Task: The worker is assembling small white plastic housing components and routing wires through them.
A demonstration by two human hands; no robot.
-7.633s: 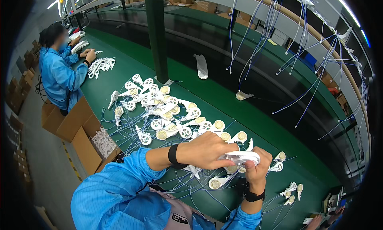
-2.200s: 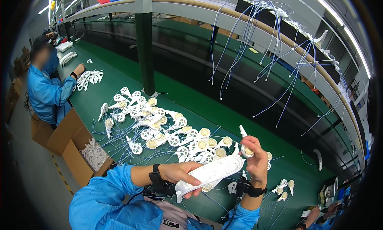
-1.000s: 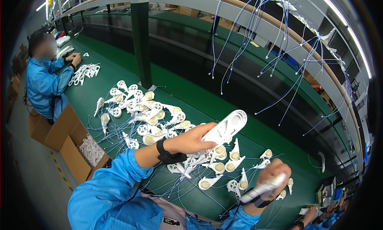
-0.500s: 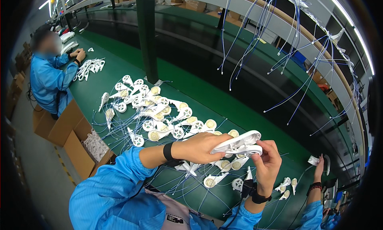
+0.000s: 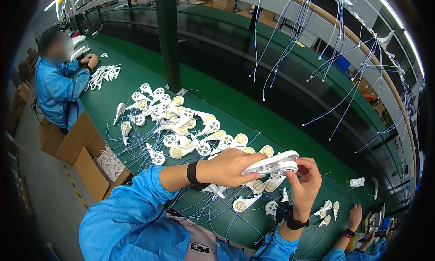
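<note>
A white plastic housing (image 5: pixel 277 159) with an elongated body and a round end is held between my two hands above the green bench. Its upper shell lies over a lower ring-ended part. My left hand (image 5: pixel 230 166) grips its narrow end, thumb below and fingers on top. At the round end, the thumb and fingers of my right hand (image 5: pixel 305 183) pinch the lower ring. Beneath and left of my hands lies a heap of white wheel-ended parts (image 5: pixel 176 151), several with cream round discs and thin blue-and-white wires. A black strap is on each wrist.
Wires (image 5: pixel 297 32) hang from the rail overhead. A dark post (image 5: pixel 168 43) rises behind the heap. At left stand a cardboard box (image 5: pixel 84 163) of white parts and a co-worker (image 5: pixel 59 84). Another person's hand (image 5: pixel 355 217) rests at the right, near a white piece (image 5: pixel 356 182).
The housing's upper shell has tilted down closer over the lower part, both hands keeping their grip. At right, the other person's hand has moved down, away from the white piece.
</note>
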